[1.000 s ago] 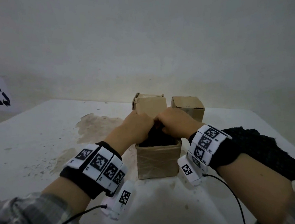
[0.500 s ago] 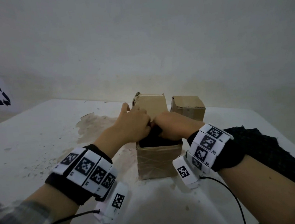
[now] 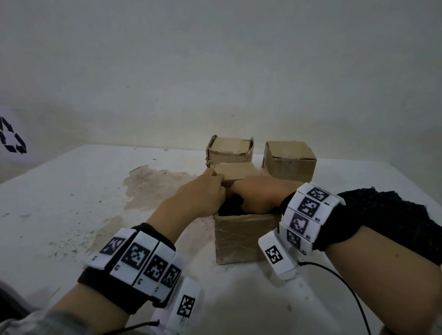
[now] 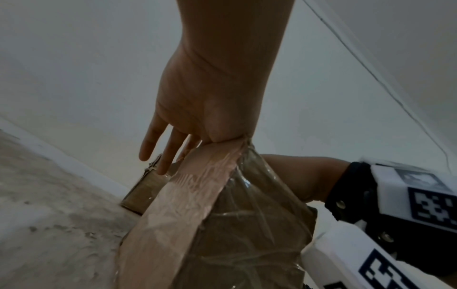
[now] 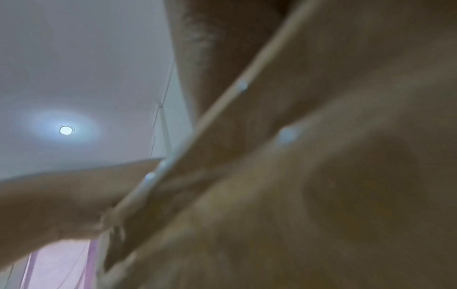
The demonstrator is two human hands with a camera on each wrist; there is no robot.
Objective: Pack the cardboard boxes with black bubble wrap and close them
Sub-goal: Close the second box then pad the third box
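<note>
Cardboard is showing brown and tape-wrapped on the near box (image 3: 242, 238), which is standing on the white table (image 3: 59, 206) just in front of the person. Black bubble wrap (image 3: 229, 209) is filling its open top, dark between the two wrists. The left hand (image 3: 195, 195) is reaching over the box's left rim, its fingertips touching the edge of the far flap (image 3: 237, 171), which is leaning over the opening; from the left wrist view the fingers (image 4: 153, 144) are looking straight and slightly spread, with the heel of the palm sitting against the box's taped corner. Whether the thumb is pinching the flap, I cannot tell. The right hand (image 3: 259, 194) is lying over the opening with its knuckles up and its fingers hidden down in the wrap, so I cannot tell if they are curling round anything. The right wrist view is giving only a blurred cardboard edge close to the lens and a ceiling lamp (image 5: 66, 130).

Two more cardboard boxes are sitting behind: one (image 3: 230, 149) directly beyond the near box with its flaps folded in, another (image 3: 289, 162) to the right of it, closed. A loose heap of black wrap (image 3: 393, 222) is lying on the table behind the right forearm. A recycling symbol (image 3: 9, 135) is showing on the wall at the left
</note>
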